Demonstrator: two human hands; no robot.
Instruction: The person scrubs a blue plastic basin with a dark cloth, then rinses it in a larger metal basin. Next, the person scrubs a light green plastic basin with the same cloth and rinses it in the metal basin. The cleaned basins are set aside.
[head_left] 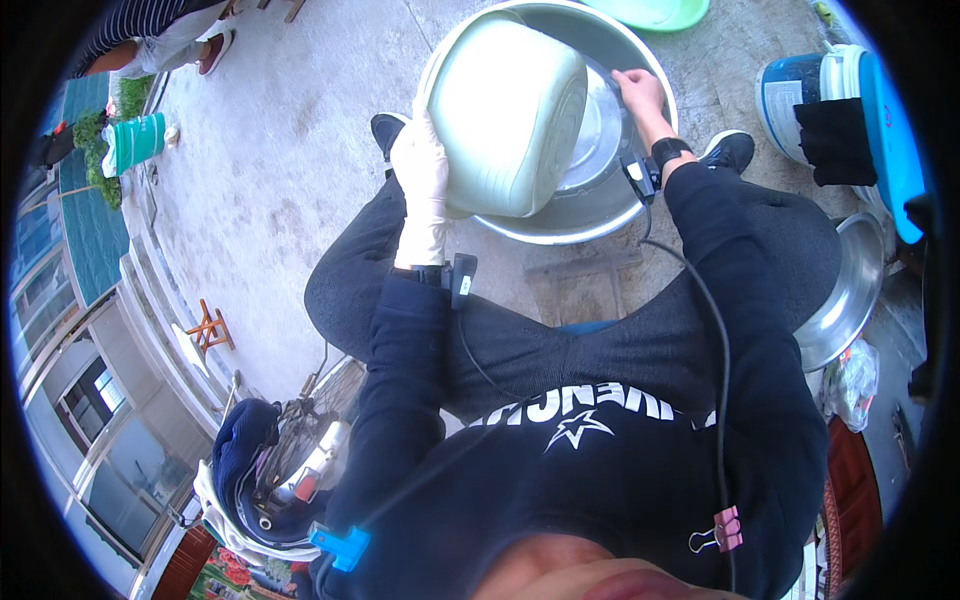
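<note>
My left hand (420, 165), in a whitish glove, grips the rim of a pale green plastic basin (515, 115). The basin is tipped on its side above a wide metal washbasin (560, 230), its base turned to the right. Its inside is hidden from me. Bare, my right hand (640, 92) reaches over the right part of the washbasin with fingertips drawn together. Those fingertips are beside a shiny round piece (598, 140) lying inside; whether they pinch its edge or something small is too unclear to see.
Bright green basin (655, 12) at the far edge; buckets (785, 105) and a blue lid (890, 140) at right. A metal bowl (850, 290) is beside my right knee. A small wooden stool (210, 328) stands left. Cables run from both wrists. Another person's shoe (215, 52) shows far left.
</note>
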